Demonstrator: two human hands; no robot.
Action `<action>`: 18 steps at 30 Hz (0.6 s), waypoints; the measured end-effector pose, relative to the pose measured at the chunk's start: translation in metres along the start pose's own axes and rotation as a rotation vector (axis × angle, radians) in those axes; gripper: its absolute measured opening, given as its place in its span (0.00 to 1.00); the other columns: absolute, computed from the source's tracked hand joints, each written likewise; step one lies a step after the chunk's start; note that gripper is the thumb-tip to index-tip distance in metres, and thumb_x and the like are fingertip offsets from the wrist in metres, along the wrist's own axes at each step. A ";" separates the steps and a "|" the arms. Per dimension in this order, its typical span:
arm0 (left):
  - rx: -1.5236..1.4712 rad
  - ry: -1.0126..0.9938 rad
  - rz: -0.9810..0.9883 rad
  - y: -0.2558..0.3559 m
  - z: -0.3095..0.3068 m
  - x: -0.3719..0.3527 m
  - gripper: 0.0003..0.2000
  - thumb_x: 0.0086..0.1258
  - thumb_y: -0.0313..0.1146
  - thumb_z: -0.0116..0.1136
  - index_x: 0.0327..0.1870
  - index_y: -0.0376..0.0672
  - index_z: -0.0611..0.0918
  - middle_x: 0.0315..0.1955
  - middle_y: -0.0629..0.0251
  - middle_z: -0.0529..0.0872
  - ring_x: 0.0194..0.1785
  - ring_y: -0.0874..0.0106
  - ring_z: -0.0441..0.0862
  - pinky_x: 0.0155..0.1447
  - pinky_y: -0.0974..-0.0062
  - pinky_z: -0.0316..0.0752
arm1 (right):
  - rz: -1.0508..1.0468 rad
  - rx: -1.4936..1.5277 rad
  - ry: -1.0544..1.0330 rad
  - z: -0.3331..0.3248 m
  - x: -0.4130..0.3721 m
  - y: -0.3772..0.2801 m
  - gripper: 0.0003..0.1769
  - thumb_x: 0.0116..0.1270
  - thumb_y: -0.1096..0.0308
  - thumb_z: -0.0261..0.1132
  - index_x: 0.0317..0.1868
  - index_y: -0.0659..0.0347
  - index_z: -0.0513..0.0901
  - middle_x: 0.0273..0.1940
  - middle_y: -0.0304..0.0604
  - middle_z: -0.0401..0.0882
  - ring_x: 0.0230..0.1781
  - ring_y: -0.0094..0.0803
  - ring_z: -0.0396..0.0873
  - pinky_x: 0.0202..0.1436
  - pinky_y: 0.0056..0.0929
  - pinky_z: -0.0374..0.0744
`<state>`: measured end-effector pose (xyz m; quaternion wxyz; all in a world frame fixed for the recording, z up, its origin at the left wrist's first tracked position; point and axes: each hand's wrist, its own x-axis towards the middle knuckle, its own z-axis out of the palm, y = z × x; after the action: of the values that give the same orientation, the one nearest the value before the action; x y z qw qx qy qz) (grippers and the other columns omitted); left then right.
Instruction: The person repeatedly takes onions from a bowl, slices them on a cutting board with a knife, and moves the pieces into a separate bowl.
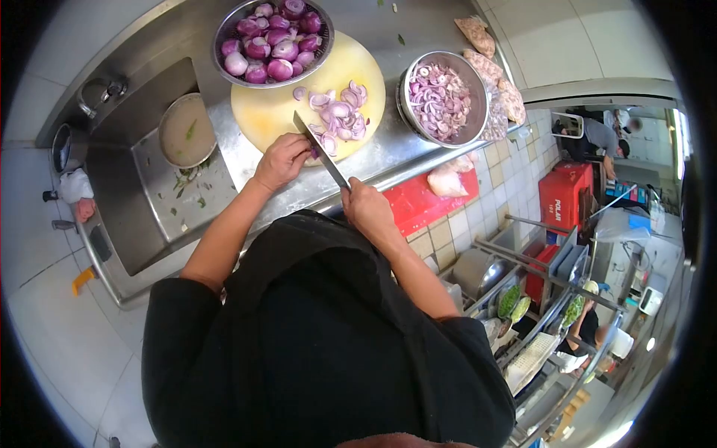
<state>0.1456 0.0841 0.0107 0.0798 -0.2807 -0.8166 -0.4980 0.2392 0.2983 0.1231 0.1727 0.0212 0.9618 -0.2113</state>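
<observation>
In the head view my right hand is wrapped round the handle of a kitchen knife. Its blade points away from me, over the near edge of a round yellow cutting board. Against the blade's left side, my left hand has its fingers bent over a piece of red onion, mostly hidden by them. Sliced onion lies in a loose heap on the board, right of the knife. Peeled whole red onions fill a colander at the board's far side.
A metal bowl of sliced onions stands to the right, beside bagged food. On the left, the sink contains a pot of cloudy water. A red board bears pale meat. Other people are in the background at right.
</observation>
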 end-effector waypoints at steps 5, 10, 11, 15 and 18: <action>0.004 0.032 0.020 -0.006 0.001 0.000 0.07 0.66 0.23 0.69 0.44 0.37 0.88 0.44 0.54 0.89 0.50 0.54 0.86 0.55 0.61 0.81 | -0.025 -0.002 -0.021 -0.025 -0.007 -0.002 0.14 0.79 0.60 0.61 0.43 0.65 0.80 0.31 0.64 0.86 0.36 0.65 0.86 0.42 0.62 0.82; 0.009 0.041 0.005 -0.004 0.002 -0.002 0.07 0.66 0.23 0.69 0.43 0.37 0.88 0.43 0.54 0.89 0.48 0.54 0.87 0.54 0.61 0.82 | -0.017 0.012 -0.030 -0.020 -0.016 0.004 0.14 0.79 0.60 0.62 0.44 0.65 0.80 0.31 0.64 0.86 0.36 0.65 0.86 0.42 0.62 0.82; -0.001 0.046 0.003 -0.006 0.003 -0.002 0.07 0.66 0.23 0.69 0.43 0.37 0.88 0.43 0.54 0.89 0.48 0.54 0.87 0.54 0.61 0.82 | -0.014 0.013 -0.029 -0.013 -0.012 0.006 0.14 0.79 0.60 0.62 0.45 0.65 0.80 0.31 0.64 0.86 0.37 0.66 0.86 0.43 0.63 0.82; 0.031 0.048 0.007 -0.001 0.000 0.001 0.06 0.66 0.23 0.69 0.42 0.37 0.87 0.42 0.55 0.89 0.48 0.55 0.86 0.53 0.61 0.82 | 0.002 0.028 -0.061 -0.005 0.008 -0.001 0.16 0.79 0.59 0.62 0.45 0.67 0.80 0.33 0.66 0.86 0.39 0.67 0.86 0.46 0.63 0.81; 0.038 0.015 -0.019 0.001 0.002 0.008 0.05 0.66 0.23 0.68 0.42 0.37 0.87 0.42 0.55 0.89 0.48 0.55 0.86 0.55 0.61 0.81 | -0.016 0.131 -0.059 -0.017 0.025 0.013 0.18 0.78 0.58 0.62 0.44 0.69 0.81 0.35 0.68 0.86 0.42 0.68 0.85 0.48 0.63 0.81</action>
<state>0.1396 0.0889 0.0136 0.0866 -0.2673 -0.8280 -0.4852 0.2114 0.3162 0.1239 0.1976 0.0187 0.9406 -0.2755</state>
